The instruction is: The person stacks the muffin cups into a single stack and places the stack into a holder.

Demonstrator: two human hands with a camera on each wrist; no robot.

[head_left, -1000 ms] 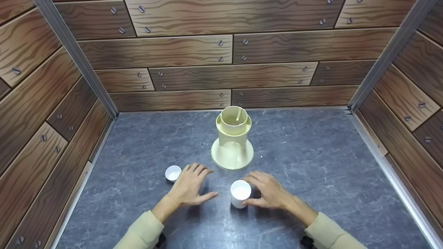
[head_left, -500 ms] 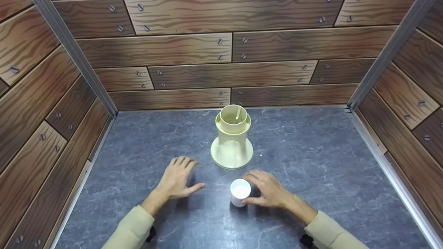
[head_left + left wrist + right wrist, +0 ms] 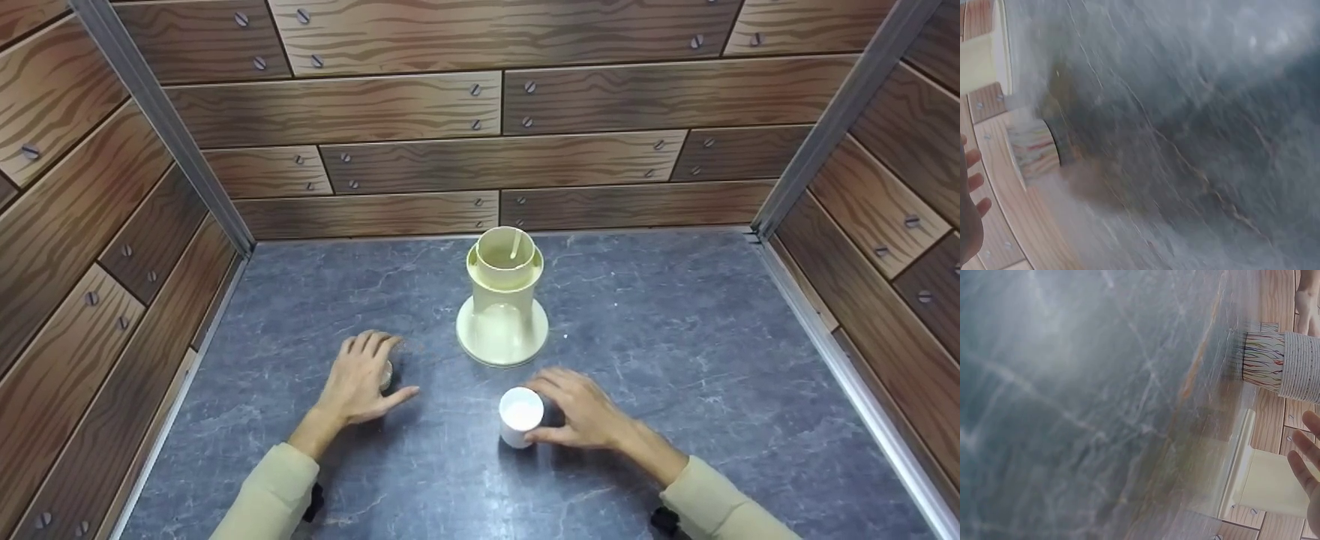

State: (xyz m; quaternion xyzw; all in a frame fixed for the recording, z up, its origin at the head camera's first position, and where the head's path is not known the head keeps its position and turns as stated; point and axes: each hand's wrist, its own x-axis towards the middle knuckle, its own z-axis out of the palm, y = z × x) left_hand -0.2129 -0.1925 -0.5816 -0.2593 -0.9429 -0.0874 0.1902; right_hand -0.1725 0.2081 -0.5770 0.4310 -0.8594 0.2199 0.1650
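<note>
My left hand [image 3: 360, 382] is over and beside a single small paper cup [image 3: 387, 375], which it mostly hides in the head view. The thumb is spread away, and in the left wrist view the fingers [image 3: 977, 180] are apart from the cup [image 3: 1036, 152], which has coloured streaks. My right hand [image 3: 577, 412] curves round the right side of a stack of white paper cups [image 3: 519, 420], thumb in front and fingers behind. The right wrist view shows the nested rims of this stack [image 3: 1300, 365] and the fingers [image 3: 1304, 467] close beside it.
A cream plastic stand [image 3: 502, 330] with a wide round base and a slotted tube on top stands beyond both hands. Wood-patterned walls [image 3: 375, 112] enclose the grey marbled table [image 3: 660, 322] at the back and sides. Metal rails [image 3: 862, 390] run along the edges.
My left hand has moved left, and the single cup, once seen to its left, now peeks out at its right. My right hand stays at the stack.
</note>
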